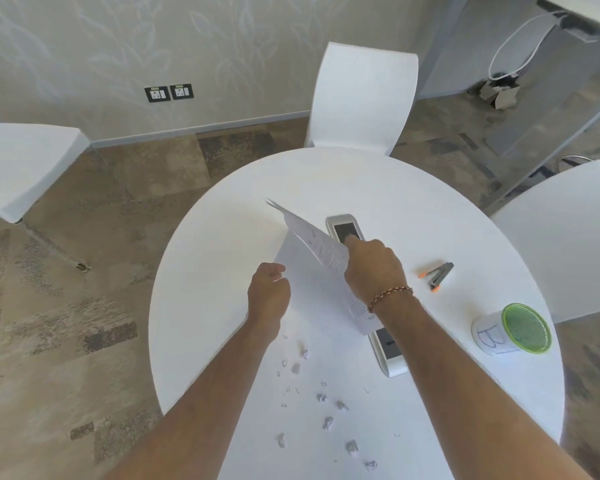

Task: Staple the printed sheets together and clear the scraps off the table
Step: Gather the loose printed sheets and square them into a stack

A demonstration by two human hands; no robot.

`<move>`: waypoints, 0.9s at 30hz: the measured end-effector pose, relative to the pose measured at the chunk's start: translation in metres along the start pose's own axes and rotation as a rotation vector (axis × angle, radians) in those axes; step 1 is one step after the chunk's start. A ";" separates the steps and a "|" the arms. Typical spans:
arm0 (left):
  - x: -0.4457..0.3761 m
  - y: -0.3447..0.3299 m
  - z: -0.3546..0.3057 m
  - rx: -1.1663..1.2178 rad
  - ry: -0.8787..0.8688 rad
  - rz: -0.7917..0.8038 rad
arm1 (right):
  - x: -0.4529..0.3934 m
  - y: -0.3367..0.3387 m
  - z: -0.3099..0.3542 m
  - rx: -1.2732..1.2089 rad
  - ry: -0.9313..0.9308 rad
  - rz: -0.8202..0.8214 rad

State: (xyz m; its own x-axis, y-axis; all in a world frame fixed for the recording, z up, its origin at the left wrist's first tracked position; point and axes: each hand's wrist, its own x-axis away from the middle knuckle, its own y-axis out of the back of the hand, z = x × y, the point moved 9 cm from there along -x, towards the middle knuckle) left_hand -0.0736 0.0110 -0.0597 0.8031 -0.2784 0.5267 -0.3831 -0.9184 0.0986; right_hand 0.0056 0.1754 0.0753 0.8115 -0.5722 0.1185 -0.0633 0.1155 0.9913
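White printed sheets (321,258) stand on edge between the hands; the right hand (373,268) grips them, while the left hand (269,294) holds their lower edge with curled fingers. Best to square the edges before reaching for the stapler (437,274), right of the fingers; paper scraps (328,422) lie nearer the person on the tabletop (395,181).

I can't read the print on the sheets (329,258); it is too small and blurred. My right hand (374,268) and forearm cover the middle of the long panel (343,226) set in the table, and the raised sheets hide part of it too. My left hand (269,294) shows only its back (fingers curled under), so I cannot tell whether they pinch the paper's edge. The scraps (328,422) and bent staples (284,363) are mere specks. Both forearms run off the bottom edge.
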 end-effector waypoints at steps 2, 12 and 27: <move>-0.001 0.000 -0.001 0.004 0.000 0.006 | -0.003 0.008 -0.005 -0.029 -0.015 -0.032; 0.000 -0.002 0.004 0.013 0.004 0.012 | -0.007 -0.005 -0.004 -0.106 -0.030 0.030; 0.032 -0.050 -0.030 0.077 0.032 0.316 | 0.064 -0.041 -0.148 -1.430 -0.357 0.072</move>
State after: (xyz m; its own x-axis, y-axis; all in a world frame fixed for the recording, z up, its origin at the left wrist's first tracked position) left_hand -0.0426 0.0566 -0.0230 0.6348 -0.5451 0.5477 -0.5744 -0.8070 -0.1375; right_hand 0.1461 0.2544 0.0341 0.6350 -0.6715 0.3819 0.6903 0.7152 0.1097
